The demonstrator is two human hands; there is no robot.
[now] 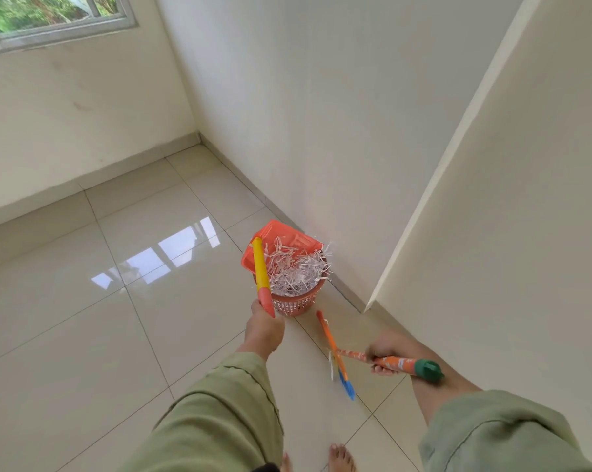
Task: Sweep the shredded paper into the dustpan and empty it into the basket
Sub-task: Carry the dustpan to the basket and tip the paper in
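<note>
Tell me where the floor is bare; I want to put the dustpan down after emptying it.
Bare tiles lie left of the basket, out to the window wall. It is crowded on the right: the broom lies between basket, wall corner and right hand. The left hand holds the dustpan over the basket.

At mid-frame our left hand [265, 323] grips the dustpan [281, 247] by its yellow handle, tipped over the basket [296, 303] heaped with shredded paper [296, 272]. At lower right our right hand [384, 356] holds the broom [342, 361] above the tiled floor [117, 318].

One basket [296, 303], one dustpan [274, 240], one broom [342, 366], one heap of shredded paper [296, 272], two hands, two bare feet, one window [56, 20].
</note>
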